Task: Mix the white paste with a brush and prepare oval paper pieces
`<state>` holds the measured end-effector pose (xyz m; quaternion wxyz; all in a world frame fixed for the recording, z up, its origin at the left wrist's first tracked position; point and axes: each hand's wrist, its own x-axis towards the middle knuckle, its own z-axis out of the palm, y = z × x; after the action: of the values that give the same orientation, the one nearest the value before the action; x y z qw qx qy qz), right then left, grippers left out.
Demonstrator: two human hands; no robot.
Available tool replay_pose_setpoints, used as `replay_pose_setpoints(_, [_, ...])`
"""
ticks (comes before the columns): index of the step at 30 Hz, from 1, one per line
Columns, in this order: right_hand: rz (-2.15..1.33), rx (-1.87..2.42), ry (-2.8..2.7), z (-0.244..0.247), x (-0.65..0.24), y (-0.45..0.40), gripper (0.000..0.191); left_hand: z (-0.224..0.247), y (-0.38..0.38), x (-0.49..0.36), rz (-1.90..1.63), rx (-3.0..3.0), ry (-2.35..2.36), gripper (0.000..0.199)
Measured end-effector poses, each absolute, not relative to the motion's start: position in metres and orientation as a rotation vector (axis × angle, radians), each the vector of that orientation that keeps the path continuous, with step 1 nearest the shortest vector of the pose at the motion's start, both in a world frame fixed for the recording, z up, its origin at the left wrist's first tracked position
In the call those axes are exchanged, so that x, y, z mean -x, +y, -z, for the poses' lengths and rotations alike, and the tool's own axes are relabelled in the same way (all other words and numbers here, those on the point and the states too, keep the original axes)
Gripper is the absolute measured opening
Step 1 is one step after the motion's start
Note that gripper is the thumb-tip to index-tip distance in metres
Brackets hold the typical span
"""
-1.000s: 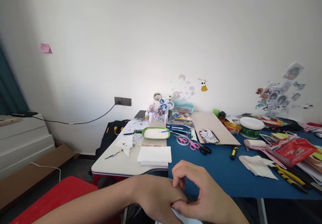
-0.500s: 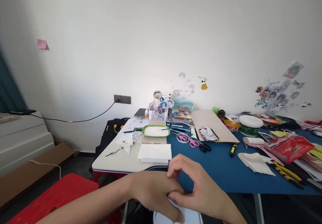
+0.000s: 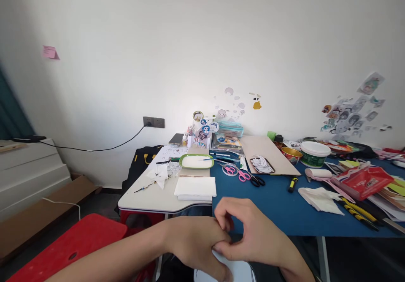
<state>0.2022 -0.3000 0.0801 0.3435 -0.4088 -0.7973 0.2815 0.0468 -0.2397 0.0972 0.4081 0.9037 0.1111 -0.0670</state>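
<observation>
At the bottom of the view is a white, paper-like piece with black drawn lines (image 3: 242, 270), partly cut off by the frame edge. My left hand (image 3: 199, 242) grips it, the thumb lying across its face and the other fingers mostly hidden. Above its top edge my right hand (image 3: 251, 235) is bent into a pinch, touching the left hand's fingers. Whatever lies between the right fingertips is hidden. Just beyond the hands, folded white tissue (image 3: 195, 188) rests where the white and blue tabletops meet.
Behind the tissue sits a green-rimmed tray (image 3: 212, 163) with a brush across it. Pink scissors (image 3: 243, 175), a yellow cutter (image 3: 292, 185), a white-lidded tub (image 3: 315, 150) and a red packet (image 3: 363, 183) lie to the right. A red stool (image 3: 72, 244) stands at lower left.
The view has tilted slightly, so the tables appear a little higher. Both hands keep nearly the same grip, with the right fingers shifted very slightly.
</observation>
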Motion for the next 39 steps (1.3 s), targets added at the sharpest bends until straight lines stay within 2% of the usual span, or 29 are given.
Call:
replay_pose_setpoints(5, [-0.816,1.173,-1.920,-0.077,-0.220,-0.295,0.016,-0.099,-0.235,-0.042,0.068,-2.323,0.439,0.031])
replay_pose_setpoints(9, [-0.813,1.176,-1.556,-0.063,-0.227,-0.295,0.035,-0.096,-0.231,-0.040,-0.225,-2.249,0.672,0.023])
replay_pose_setpoints(13, [-0.884,1.228,-1.403,-0.041,-0.216,-0.299,0.034,-0.084,-0.229,-0.042,-0.384,-2.130,0.755,0.028])
replay_pose_setpoints(15, [-0.759,1.237,-1.288,-0.032,-0.208,-0.301,0.027,-0.073,-0.229,-0.044,-0.493,-2.031,0.747,0.026])
replay_pose_setpoints(17, [-0.469,1.177,-1.215,-0.026,-0.203,-0.303,0.014,-0.060,-0.231,-0.047,-0.695,-1.862,0.762,0.027])
replay_pose_setpoints(19, [-0.098,1.086,-1.239,-0.021,-0.200,-0.306,0.004,-0.045,-0.234,-0.051,-0.879,-1.603,0.741,0.046])
replay_pose_setpoints(20, [0.078,1.052,-1.284,-0.020,-0.199,-0.308,0.012,-0.038,-0.237,-0.054,-0.904,-1.458,0.680,0.054])
replay_pose_setpoints(23, [0.434,1.045,-1.440,-0.016,-0.195,-0.315,0.032,-0.023,-0.248,-0.064,-0.788,-1.075,0.406,0.067])
replay_pose_setpoints(25, [0.536,1.070,-1.496,-0.014,-0.192,-0.318,0.036,-0.021,-0.255,-0.071,-0.726,-0.917,0.294,0.069])
replay_pose_setpoints(34, [0.643,0.996,-1.485,-0.012,-0.180,-0.314,0.020,-0.027,-0.267,-0.076,-0.664,-0.487,-0.088,0.044])
replay_pose_setpoints(39, [0.596,1.018,-1.535,-0.010,-0.181,-0.317,0.026,-0.032,-0.269,-0.072,-0.718,-0.454,-0.111,0.054])
